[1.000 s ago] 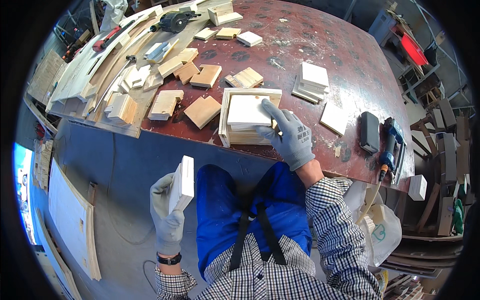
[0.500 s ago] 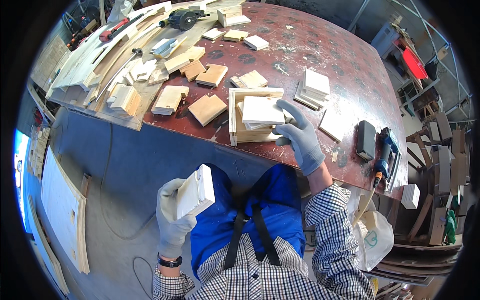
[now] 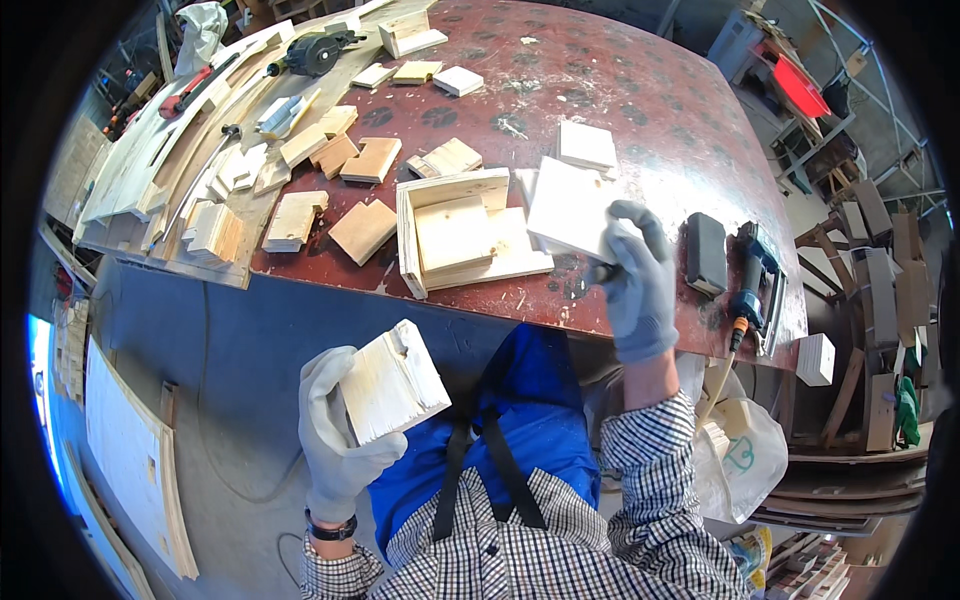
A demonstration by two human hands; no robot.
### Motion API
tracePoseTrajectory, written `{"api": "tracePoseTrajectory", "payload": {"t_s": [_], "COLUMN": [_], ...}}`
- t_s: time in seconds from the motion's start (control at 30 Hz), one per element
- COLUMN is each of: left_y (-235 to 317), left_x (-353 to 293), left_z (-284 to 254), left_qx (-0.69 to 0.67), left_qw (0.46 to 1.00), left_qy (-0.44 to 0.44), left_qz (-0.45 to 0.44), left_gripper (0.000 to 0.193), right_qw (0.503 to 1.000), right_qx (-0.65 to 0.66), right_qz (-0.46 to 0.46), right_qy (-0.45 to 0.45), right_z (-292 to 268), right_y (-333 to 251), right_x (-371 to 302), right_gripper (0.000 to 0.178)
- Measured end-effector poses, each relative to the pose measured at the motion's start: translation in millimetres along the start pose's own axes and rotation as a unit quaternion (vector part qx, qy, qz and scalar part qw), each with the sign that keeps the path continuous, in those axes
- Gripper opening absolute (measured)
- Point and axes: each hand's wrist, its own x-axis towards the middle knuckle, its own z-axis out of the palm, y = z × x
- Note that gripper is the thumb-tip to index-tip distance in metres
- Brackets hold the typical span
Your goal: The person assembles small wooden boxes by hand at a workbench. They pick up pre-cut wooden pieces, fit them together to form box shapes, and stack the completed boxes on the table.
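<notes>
My left hand (image 3: 335, 430), in a grey glove, is wrapped round a notched light wooden block (image 3: 395, 388), held tilted over my lap at the left. Out over the table's near edge, my gloved right hand (image 3: 640, 290) grips a pale square wooden board (image 3: 572, 212) by its near right corner. To the left of that board stands an open wooden box (image 3: 480, 184) with low walls, and a flat wooden piece (image 3: 455, 236) lies inside it. Beyond the held board sits a square wooden block (image 3: 587, 148).
Several notched wood pieces (image 3: 364, 232) lie on the red-brown table (image 3: 640, 110). At its right are a black case (image 3: 706, 253) and a blue power tool (image 3: 752, 280) with a hose. A dark circular saw (image 3: 315, 55) rests on boards at the far left.
My right hand has drawn the pale board off the box and to the right. The block in my left hand has turned, showing more of its broad face. The view has shifted slightly.
</notes>
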Motion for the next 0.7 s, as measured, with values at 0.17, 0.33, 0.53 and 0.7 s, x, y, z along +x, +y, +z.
{"api": "tracePoseTrajectory", "payload": {"t_s": [0.17,0.33,0.53,0.7], "left_y": [-1.5,0.4,-7.2,-41.6], "left_x": [15.1,76.1,160.3,169.3], "left_z": [-0.1,22.1,54.1,64.1], "left_qx": [0.106,0.180,0.286,0.446], "left_qw": [0.991,0.965,0.920,0.876], "left_qy": [-0.011,-0.036,-0.094,-0.156], "left_qz": [0.081,0.189,0.251,0.094], "left_gripper": [0.092,0.091,0.077,0.075], "right_qw": [0.988,0.946,0.905,0.903], "right_qx": [-0.143,-0.315,-0.422,-0.428], "right_qz": [0.014,0.048,-0.036,-0.005], "right_qy": [0.061,0.053,0.040,0.028], "right_z": [-69.1,-88.8,-95.5,-90.6], "right_y": [-13.2,14.4,33.0,25.8], "right_x": [-36.0,-52.5,-50.8,-50.9], "right_gripper": [0.031,0.027,0.027,0.028]}}
